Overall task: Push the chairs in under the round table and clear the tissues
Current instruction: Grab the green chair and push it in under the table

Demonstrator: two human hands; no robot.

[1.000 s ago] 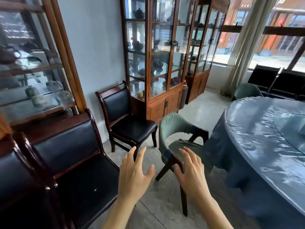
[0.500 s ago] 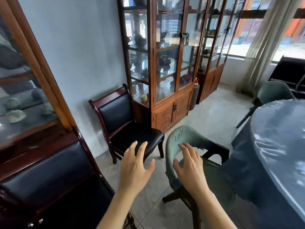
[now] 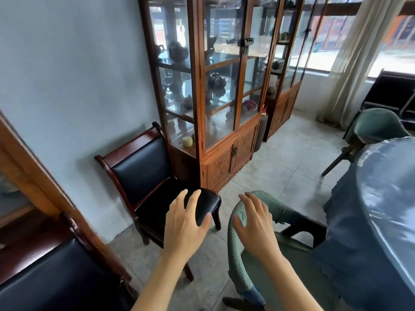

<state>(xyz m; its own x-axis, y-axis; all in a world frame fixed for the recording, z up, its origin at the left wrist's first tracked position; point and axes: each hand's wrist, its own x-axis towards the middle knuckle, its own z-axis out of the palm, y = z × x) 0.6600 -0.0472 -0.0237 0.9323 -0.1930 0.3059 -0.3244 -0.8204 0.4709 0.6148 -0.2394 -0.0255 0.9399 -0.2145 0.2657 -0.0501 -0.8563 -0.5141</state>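
Both hands reach forward with fingers spread and relaxed, gripping nothing; the left hand hangs in the air over the front corner of a black-padded wooden chair against the wall, apart from it as far as can be told; the right hand lies over the curved top of the backrest of the near green chair, whether touching or just above cannot be told; that chair stands at the edge of the round table, its seat close against the hanging blue cloth; the table, under a glossy clear cover, fills the right side; a second green chair stands further round the table, angled outward with its legs on open floor; two green chairs in all; a second black-padded chair shows at the lower left, and dark seating sits by the window; two glass-fronted wooden cabinets of small teapots line the wall, with a curtain beyond; grey tiled floor lies between cabinets and table.
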